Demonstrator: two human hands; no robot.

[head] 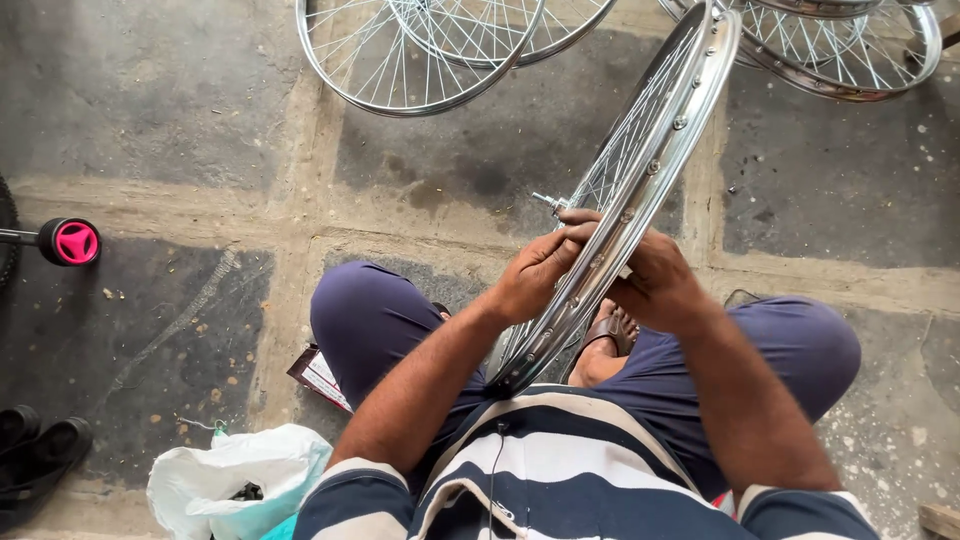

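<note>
Head view looks straight down on a seated person whose two bare forearms reach forward from a striped shirt and meet on a shiny spoked wheel rim (640, 180). The rim stands on edge between the knees, its lower end close to the belly and its upper end slanting away toward the top right, over the stone floor (180, 120).

The left hand (540, 272) comes in from the lower left with the wrist nearly straight and the back of the hand upward. Its fingers (580, 228) curl over the left side of the rim, near the axle end (550, 201) that pokes out of the hub, so this grip is closed on the rim. The right hand (655, 280) comes from the lower right with the elbow bent; it wraps the opposite side of the rim, knuckles up. Its fingertips are hidden behind the metal, so it seems closed on the rim, though whether it also pinches some small part there cannot be told.

Under the hands a sandalled foot (612, 330) shows between the blue trouser legs. More spoked wheels (420, 50) lie on the floor further off. A white plastic bag (235, 480) sits at the lower left, beside dark shoes (40, 445), and a pink-capped black part (70, 242) lies at the left edge.
</note>
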